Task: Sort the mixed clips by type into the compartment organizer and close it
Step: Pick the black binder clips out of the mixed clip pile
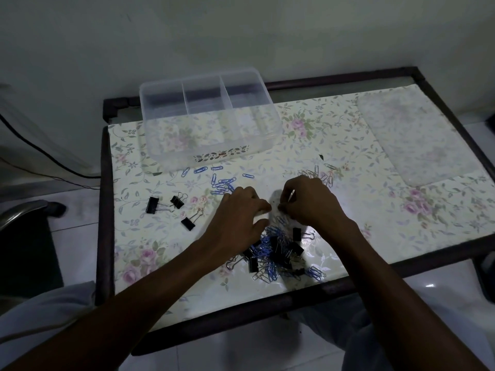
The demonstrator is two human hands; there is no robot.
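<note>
1. The mixed pile (278, 253) of blue paper clips, silver paper clips and black binder clips lies near the front edge of the table (375, 236), just below both hands.
2. Three sorted groups lie on the floral cloth: black binder clips (171, 210) at the left, blue paper clips (222, 183) in front of the organizer, silver paper clips (318, 175) beyond the right hand.
3. The clear compartment organizer (211, 121) stands open at the back of the table; all three of its compartments look empty. Its lid (417, 135) seems to be the translucent sheet lying at the right, well apart from it.
4. The left hand (238, 215) rests palm down at the top of the pile, fingers loosely curled. Whether it holds a clip I cannot tell.
5. The right hand (310, 204) has thumb and fingertips drawn together as if pinching something small. The item is hidden in the dim light, so I cannot tell what it grips.
6. The step in hand looks like pre-sorting on the table, and the task is at an early stage.
7. To do it well, I would lift one clip at a time, since the wire clips appear interlocked and may drag neighbours along.
8. The left hand could pin the pile down while the right teases clips free.
9. Keep the three groups well apart, so none blend again before going into separate compartments.
</note>
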